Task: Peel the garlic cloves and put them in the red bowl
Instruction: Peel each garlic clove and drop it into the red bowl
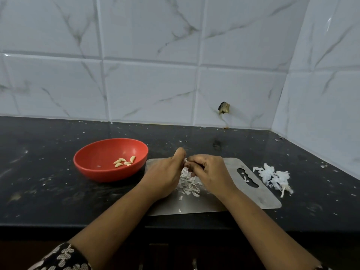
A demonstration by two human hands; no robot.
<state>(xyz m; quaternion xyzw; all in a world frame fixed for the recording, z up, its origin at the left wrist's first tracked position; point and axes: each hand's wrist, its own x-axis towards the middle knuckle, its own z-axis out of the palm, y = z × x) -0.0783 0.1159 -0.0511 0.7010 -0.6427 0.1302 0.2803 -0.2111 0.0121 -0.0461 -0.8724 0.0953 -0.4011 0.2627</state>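
A red bowl (93, 164) stands on the dark counter, left of centre, with several peeled garlic cloves (124, 162) inside. Right of the bowl lies a steel cutting board (253, 195). Above the board my left hand (165, 174) and my right hand (210, 172) meet, and their fingertips pinch a small garlic clove (186, 161) that is mostly hidden between them. A pile of white peels (188, 185) lies on the board just under the hands.
A heap of papery garlic skin (272, 177) lies on the counter right of the board. Small peel flakes are scattered over the black counter (48, 191). Tiled walls close off the back and the right side. The counter's front edge runs below the board.
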